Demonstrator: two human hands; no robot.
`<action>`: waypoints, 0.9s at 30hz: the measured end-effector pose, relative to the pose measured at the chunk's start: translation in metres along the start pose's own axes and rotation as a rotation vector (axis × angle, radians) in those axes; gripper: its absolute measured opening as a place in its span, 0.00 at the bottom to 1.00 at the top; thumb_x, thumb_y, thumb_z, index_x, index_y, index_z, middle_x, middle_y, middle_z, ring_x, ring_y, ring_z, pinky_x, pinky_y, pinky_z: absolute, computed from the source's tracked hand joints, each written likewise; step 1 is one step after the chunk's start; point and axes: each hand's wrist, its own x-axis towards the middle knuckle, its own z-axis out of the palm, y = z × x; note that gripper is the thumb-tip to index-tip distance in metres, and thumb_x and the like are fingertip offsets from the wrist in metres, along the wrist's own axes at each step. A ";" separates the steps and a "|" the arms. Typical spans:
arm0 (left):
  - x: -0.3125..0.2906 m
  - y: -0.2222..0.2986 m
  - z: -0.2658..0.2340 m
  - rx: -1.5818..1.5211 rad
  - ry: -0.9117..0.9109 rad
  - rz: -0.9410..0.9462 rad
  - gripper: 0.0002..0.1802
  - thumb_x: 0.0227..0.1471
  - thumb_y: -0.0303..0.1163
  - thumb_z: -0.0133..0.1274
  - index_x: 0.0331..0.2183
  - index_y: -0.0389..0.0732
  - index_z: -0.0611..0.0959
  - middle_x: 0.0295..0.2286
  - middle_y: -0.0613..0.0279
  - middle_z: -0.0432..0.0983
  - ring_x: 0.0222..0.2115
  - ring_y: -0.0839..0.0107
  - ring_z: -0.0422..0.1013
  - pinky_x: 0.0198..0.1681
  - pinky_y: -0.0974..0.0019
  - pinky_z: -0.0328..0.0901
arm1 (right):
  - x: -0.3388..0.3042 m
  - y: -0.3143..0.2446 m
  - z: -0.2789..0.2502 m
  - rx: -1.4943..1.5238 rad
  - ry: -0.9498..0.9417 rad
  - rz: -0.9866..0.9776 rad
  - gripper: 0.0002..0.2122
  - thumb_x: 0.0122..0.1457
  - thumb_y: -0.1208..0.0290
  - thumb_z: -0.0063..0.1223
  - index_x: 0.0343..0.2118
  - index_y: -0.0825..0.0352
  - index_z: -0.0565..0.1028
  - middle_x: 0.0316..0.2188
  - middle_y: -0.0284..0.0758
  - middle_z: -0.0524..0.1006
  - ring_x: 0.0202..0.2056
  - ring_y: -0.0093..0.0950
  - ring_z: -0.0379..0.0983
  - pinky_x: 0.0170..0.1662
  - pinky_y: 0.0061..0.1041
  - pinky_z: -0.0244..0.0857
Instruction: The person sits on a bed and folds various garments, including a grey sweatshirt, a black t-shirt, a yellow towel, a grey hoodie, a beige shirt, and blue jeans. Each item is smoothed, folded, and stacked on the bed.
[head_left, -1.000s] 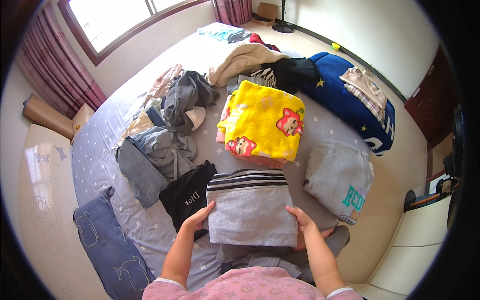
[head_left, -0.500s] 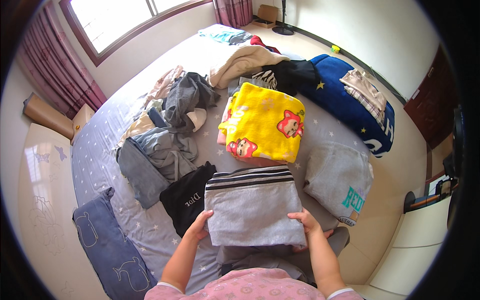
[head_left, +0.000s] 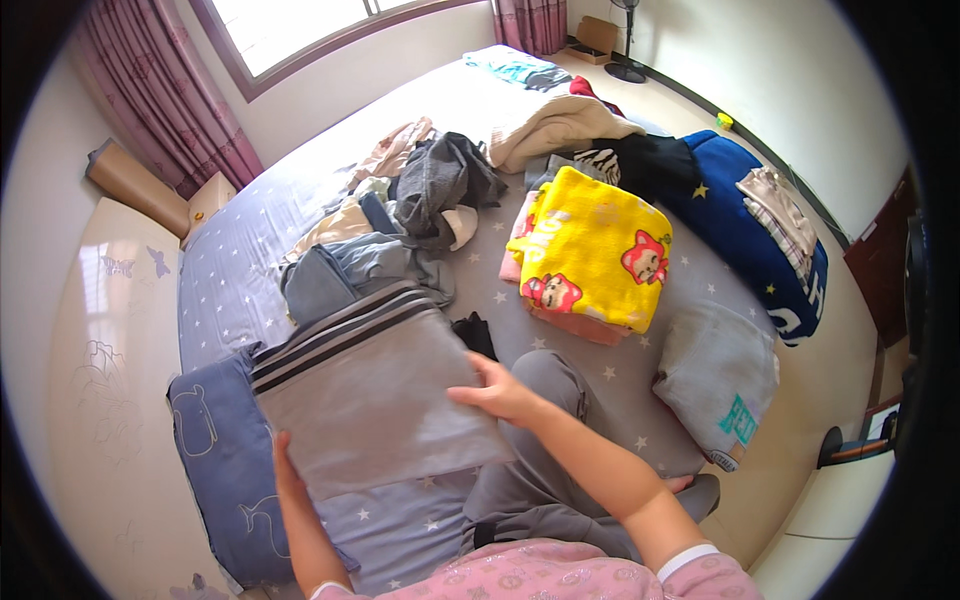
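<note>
A folded grey garment (head_left: 375,415) with black stripes along its far edge is held between my two hands, over the left side of the bed. My left hand (head_left: 285,458) grips its left edge, with most fingers hidden beneath the cloth. At its right edge, my right hand (head_left: 497,392) has the thumb on top and fingers around the side. Under and behind the garment, a black piece of clothing (head_left: 474,336) shows only in part. Past the striped edge lie blue-grey clothes (head_left: 350,272) in a loose heap.
On the star-patterned bed sheet (head_left: 515,300), a folded yellow blanket (head_left: 600,235) sits mid-bed. A folded grey sweatshirt (head_left: 715,375) lies to the right, a dark blue blanket (head_left: 735,205) beyond it. A blue pillow (head_left: 215,460) is at the left, beside the pale headboard (head_left: 95,400).
Both hands have carried the folded grey garment from in front of me to the left, and it is now tilted. The view has turned left, and my bent knee now shows.
</note>
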 end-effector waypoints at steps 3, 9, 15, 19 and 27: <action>-0.023 0.035 -0.069 0.035 0.052 -0.104 0.31 0.44 0.47 0.53 0.47 0.39 0.70 0.40 0.58 0.72 0.41 0.65 0.69 0.47 0.62 0.62 | 0.020 0.018 0.020 -0.046 -0.117 0.344 0.32 0.55 0.70 0.51 0.61 0.54 0.48 0.45 0.39 0.70 0.39 0.27 0.72 0.36 0.28 0.71; -0.003 -0.007 -0.131 1.559 0.753 0.366 0.49 0.40 0.46 0.58 0.56 0.34 0.53 0.54 0.42 0.54 0.55 0.50 0.52 0.57 0.57 0.49 | -0.015 0.095 -0.038 -0.031 0.100 0.482 0.28 0.56 0.74 0.45 0.60 0.60 0.50 0.45 0.44 0.70 0.39 0.33 0.74 0.37 0.30 0.72; 0.009 -0.097 -0.028 1.932 0.500 0.157 0.45 0.50 0.58 0.39 0.59 0.41 0.47 0.59 0.45 0.34 0.61 0.53 0.33 0.57 0.37 0.36 | -0.025 0.059 -0.024 -0.786 0.187 -0.101 0.14 0.51 0.82 0.43 0.41 0.66 0.72 0.32 0.38 0.76 0.33 0.32 0.73 0.38 0.27 0.69; 0.016 -0.116 -0.013 1.811 0.492 0.024 0.44 0.50 0.57 0.39 0.59 0.41 0.49 0.59 0.46 0.32 0.60 0.49 0.30 0.57 0.37 0.32 | -0.045 0.063 -0.038 -1.333 0.087 -0.488 0.09 0.40 0.80 0.50 0.28 0.65 0.75 0.25 0.34 0.75 0.33 0.34 0.71 0.43 0.31 0.64; 0.109 -0.089 0.106 1.567 0.390 0.664 0.44 0.49 0.56 0.45 0.57 0.36 0.53 0.57 0.40 0.43 0.59 0.45 0.39 0.56 0.39 0.39 | -0.047 0.069 -0.034 -1.546 0.049 -0.495 0.05 0.38 0.73 0.54 0.22 0.61 0.75 0.21 0.29 0.74 0.29 0.28 0.69 0.42 0.27 0.62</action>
